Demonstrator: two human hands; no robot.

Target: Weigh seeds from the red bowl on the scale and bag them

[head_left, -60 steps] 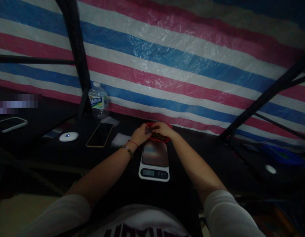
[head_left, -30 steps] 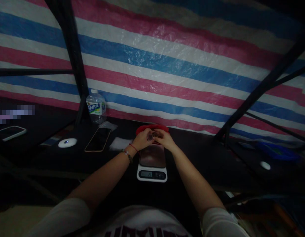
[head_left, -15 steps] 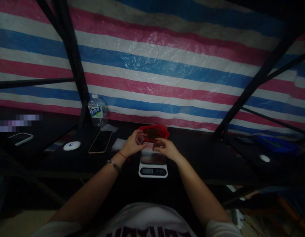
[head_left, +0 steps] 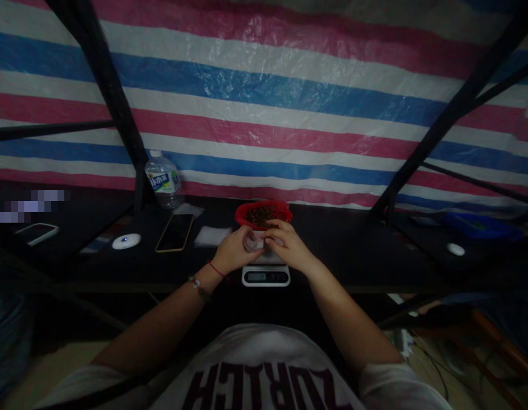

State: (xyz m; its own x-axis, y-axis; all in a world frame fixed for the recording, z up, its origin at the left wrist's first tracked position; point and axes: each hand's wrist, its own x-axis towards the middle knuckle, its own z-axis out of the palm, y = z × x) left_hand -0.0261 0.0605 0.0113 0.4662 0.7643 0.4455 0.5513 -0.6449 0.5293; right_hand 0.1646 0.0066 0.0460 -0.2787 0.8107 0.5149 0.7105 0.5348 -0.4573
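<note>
A white kitchen scale (head_left: 265, 275) sits on the dark table in front of me. Behind it stands a red bowl (head_left: 242, 214) filled with dark brown bits. My left hand (head_left: 232, 250) and my right hand (head_left: 288, 246) meet over the scale's platform. Together they hold a small clear bag or cup (head_left: 252, 241) between curled fingers. The dim light hides what is inside it.
A phone (head_left: 175, 232) lies face up left of the scale, with a white round device (head_left: 126, 241) and a water bottle (head_left: 161, 179) further left. A white packet (head_left: 211, 235) lies by the bowl. Another phone (head_left: 36, 233) lies at far left. Black frame bars and a striped tarp stand behind.
My hands came back from the red bowl and closed together over the scale around the small clear thing. The view tilted, so the table sits lower and nearer.
</note>
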